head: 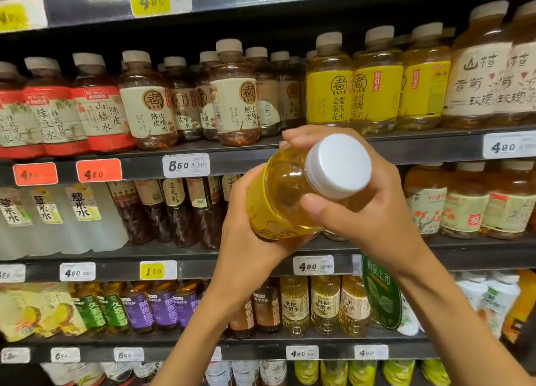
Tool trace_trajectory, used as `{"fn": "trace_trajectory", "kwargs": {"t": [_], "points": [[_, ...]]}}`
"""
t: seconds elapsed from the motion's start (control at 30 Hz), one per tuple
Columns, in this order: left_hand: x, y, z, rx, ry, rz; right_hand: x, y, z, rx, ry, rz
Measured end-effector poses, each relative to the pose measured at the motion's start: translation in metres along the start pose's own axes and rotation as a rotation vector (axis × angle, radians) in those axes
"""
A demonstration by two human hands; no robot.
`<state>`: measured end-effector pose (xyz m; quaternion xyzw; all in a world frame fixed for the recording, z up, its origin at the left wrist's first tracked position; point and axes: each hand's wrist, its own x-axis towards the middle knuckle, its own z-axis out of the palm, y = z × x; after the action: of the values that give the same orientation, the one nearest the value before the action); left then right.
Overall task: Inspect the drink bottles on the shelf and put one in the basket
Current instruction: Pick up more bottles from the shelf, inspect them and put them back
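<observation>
A yellow-labelled drink bottle (285, 195) with a white cap is held in front of the shelves, tilted so the cap points toward me. My left hand (246, 240) cups its lower body from below and the left. My right hand (359, 211) grips the bottle's neck, fingers over the top and thumb just below the cap. Matching yellow bottles (329, 95) stand upright on the upper shelf behind. No basket is in view.
Shelves (261, 156) of bottled drinks fill the view: red-labelled and beige-labelled bottles (145, 107) upper left, clear and dark bottles in the middle row, green, purple and yellow ones below. Price tags line the shelf edges. A round green sign (380, 292) hangs at lower right.
</observation>
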<state>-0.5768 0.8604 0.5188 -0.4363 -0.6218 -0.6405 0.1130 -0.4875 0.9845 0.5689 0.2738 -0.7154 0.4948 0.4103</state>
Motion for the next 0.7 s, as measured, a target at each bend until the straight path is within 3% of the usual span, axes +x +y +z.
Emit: {"fn": "trace_trajectory", "kwargs": {"t": [0.23,0.43,0.7], "points": [[0.001,-0.003,0.0,0.057,-0.018,0.032,-0.003,-0.001,0.006,-0.055,0.008,-0.107],[-0.006,-0.004,-0.005,0.012,-0.128,-0.075,0.008,-0.002,0.004,0.06,0.024,0.112],[-0.017,-0.003,-0.001,-0.079,-0.31,-0.197,0.026,0.001,0.001,0.096,-0.052,0.221]]}}
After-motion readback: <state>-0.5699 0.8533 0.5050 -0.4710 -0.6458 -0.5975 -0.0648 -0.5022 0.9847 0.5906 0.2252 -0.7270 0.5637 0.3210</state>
